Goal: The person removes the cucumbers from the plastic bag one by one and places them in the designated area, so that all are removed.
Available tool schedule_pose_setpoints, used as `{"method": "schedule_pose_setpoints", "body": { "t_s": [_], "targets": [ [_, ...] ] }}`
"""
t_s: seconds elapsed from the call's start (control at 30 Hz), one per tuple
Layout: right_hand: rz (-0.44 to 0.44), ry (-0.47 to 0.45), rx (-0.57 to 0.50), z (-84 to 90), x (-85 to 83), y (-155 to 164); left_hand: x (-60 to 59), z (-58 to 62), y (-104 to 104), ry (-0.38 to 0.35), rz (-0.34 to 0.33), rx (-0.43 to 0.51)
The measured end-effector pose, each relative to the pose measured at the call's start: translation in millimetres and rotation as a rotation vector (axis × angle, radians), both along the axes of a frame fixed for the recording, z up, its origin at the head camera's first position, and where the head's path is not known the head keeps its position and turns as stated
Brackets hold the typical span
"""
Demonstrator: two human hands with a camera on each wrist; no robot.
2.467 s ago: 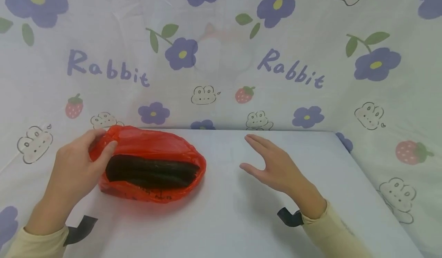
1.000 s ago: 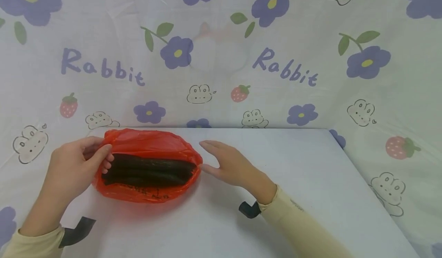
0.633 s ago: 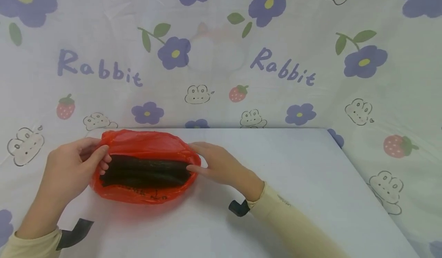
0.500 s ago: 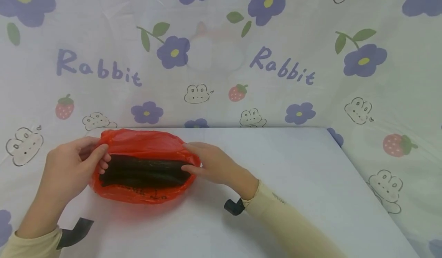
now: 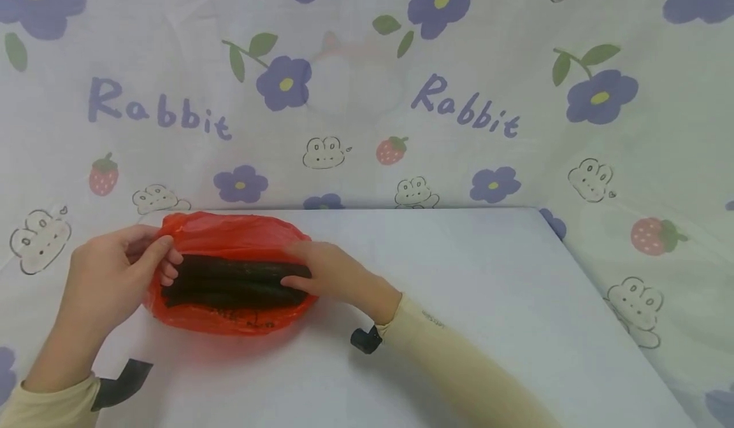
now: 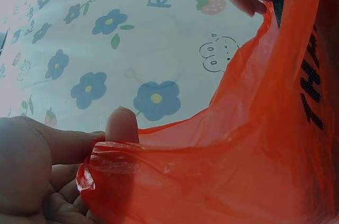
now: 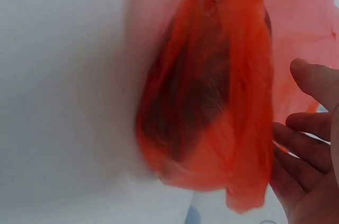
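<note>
Two hands meet at a thin, crinkled red plastic bag (image 5: 229, 275) in the lower left of the head view, lying on the smooth white bench (image 5: 459, 288). The left hand (image 5: 109, 281) pinches the bag's left rim, thumb over the film. The right hand (image 5: 332, 275) reaches into the open mouth from the right, its fingers on the long dark cucumbers (image 5: 235, 281) inside; whether this grip has closed on them I cannot tell.

Left wrist view: the thumb (image 6: 122, 126) presses glossy red film (image 6: 222, 171) against the fingers, lower left.

Right wrist view: the bag (image 7: 212, 102) fills the centre, translucent, dark inside; relaxed fingers (image 7: 302, 144) lie at right, just beside it.
</note>
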State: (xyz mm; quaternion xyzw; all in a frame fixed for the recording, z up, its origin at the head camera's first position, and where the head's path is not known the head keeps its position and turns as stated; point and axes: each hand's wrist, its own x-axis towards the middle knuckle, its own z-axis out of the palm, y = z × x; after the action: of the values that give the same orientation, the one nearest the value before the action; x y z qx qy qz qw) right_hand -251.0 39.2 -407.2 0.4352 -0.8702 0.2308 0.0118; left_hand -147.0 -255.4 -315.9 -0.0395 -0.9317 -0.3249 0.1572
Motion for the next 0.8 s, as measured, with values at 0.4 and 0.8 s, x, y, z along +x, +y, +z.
{"method": "schedule_pose_setpoints", "body": {
  "t_s": [0.4, 0.8],
  "targets": [
    [0.022, 0.042, 0.092, -14.6, -2.2, -24.8, -2.1, -2.8, 0.3, 0.019, -0.010, 0.010],
    [-0.058, 0.012, 0.146, -17.8, -1.3, -36.3, -4.1, -2.7, 0.8, 0.035, -0.009, -0.008]
  ]
}}
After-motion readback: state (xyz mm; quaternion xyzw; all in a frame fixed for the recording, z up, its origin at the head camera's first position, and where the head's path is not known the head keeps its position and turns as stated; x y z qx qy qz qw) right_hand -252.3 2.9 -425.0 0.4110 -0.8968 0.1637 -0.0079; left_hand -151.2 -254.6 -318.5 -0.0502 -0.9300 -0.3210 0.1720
